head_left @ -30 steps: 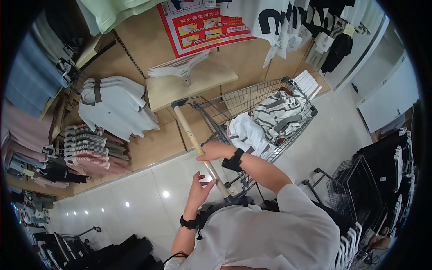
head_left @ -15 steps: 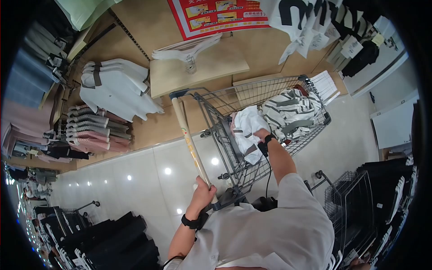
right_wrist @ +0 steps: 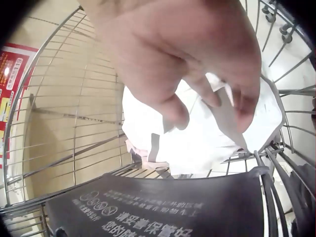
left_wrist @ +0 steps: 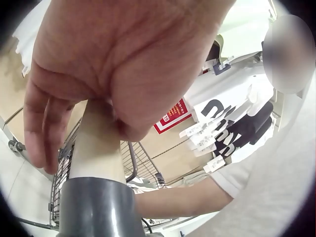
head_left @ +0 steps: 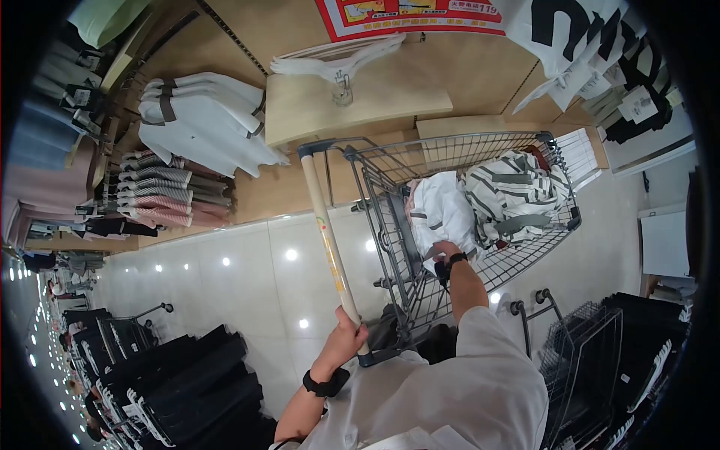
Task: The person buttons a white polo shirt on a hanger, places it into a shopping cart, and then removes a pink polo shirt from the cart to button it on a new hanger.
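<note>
My left hand (head_left: pixel 341 343) is curled round the near end of the cart's pale handle (head_left: pixel 330 244). In the left wrist view the same hand (left_wrist: pixel 123 54) straddles the handle (left_wrist: pixel 98 143), thumb on one side and fingers on the other, above a dark end cap (left_wrist: pixel 101 207). Inside the wire cart (head_left: pixel 480 137), my right hand (head_left: pixel 446 251) is at the near edge of a white garment (head_left: pixel 442 210). Its fingers are parted and slightly bent over the white cloth (right_wrist: pixel 197 143) in the right wrist view. A striped garment (head_left: pixel 517 187) lies beside the white one.
Wall shelf (head_left: pixel 360 105) with white hangers (head_left: pixel 337 60) behind the cart. White shirts (head_left: pixel 202 124) and striped tops (head_left: pixel 161 191) hang at the left. Dark clothes (head_left: pixel 187 390) on a rack stand at lower left; another cart (head_left: pixel 577 367) is at lower right.
My right hand went from the handle into the cart onto the white garment, then shifted towards its near edge. My left hand closed round the handle. Shelves and cart moved in the head view.
</note>
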Available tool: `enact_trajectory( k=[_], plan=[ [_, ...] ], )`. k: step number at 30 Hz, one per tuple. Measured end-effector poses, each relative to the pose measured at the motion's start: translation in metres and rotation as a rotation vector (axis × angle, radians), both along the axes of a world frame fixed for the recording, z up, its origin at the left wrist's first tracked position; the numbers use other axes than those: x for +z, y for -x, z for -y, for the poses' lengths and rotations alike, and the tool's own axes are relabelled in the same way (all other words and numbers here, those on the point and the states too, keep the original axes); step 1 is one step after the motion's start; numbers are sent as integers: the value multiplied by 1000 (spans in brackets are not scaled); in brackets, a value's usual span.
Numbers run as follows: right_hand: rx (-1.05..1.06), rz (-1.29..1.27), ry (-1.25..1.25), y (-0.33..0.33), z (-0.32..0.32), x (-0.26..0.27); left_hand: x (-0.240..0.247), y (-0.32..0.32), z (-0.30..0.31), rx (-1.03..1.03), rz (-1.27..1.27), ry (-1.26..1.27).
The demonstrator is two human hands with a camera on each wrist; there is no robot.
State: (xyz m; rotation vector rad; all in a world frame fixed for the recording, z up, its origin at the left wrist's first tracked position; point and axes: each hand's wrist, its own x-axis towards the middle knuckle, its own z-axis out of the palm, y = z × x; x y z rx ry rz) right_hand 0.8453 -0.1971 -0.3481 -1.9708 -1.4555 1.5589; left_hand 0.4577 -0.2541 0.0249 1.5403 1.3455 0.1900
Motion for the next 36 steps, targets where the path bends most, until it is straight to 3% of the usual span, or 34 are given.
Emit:
enact_trajectory(
  k=[1, 2, 3, 6, 7, 8, 10, 11, 12, 14, 15, 20, 22, 24, 26, 30, 32, 33, 34, 36],
  plan=[
    [-129, -143, -47, -4, 10, -28, 0, 1, 1, -8, 14, -10],
    [-256, -287, -92, 4, 9, -5, -3, 2, 2, -3, 13, -3],
    [-51, 41, -66, 0, 7, 25, -8, 4, 3, -16, 28, -27],
    [-65, -20, -74, -6, 5, 11, -6, 7, 1, -34, 41, -36],
    [-706, -311, 307, -9, 2, 7, -4, 6, 0, -38, 40, -15],
    [-704, -303, 306, -6, 0, 21, -2, 5, 1, -35, 47, -15],
    [-1185, -286, 369, -6, -4, 39, 2, 3, -1, -28, -34, 97],
    [-990, -250, 357, -14, -3, 43, 3, 4, -1, -31, -27, 95],
    [-994, -245, 348, -22, 4, 42, 4, 5, -2, -37, -23, 97],
    [-103, 195, -93, -32, 15, 49, 5, 5, -2, -51, -11, 89],
    [-110, 204, -102, -34, 15, 57, 3, 6, -2, -66, 18, 61],
    [-689, -252, 169, -39, 8, 135, -25, 15, 6, -95, 100, -145],
    [-775, -195, 224, -45, -2, 180, -31, 17, 4, -118, 85, -171],
    [-866, -358, 39, -41, -2, 251, -14, 17, 0, -151, 40, -115],
    [-861, -592, -298, -74, 2, 249, 2, 24, -8, -179, -6, -72],
    [-899, -855, -594, -14, 19, 433, 9, 58, -16, -151, 100, -228],
    [-860, -852, -836, 56, 29, 522, 11, 78, -33, -83, 155, -386],
    [-656, -865, -1005, 61, 29, 534, 11, 88, -43, -8, 222, -353],
    [-641, -860, -1015, 72, 34, 542, 13, 100, -50, -3, 234, -363],
    [-422, -951, -1342, 158, 48, 607, 32, 121, -67, 34, 513, -341]
  ],
)
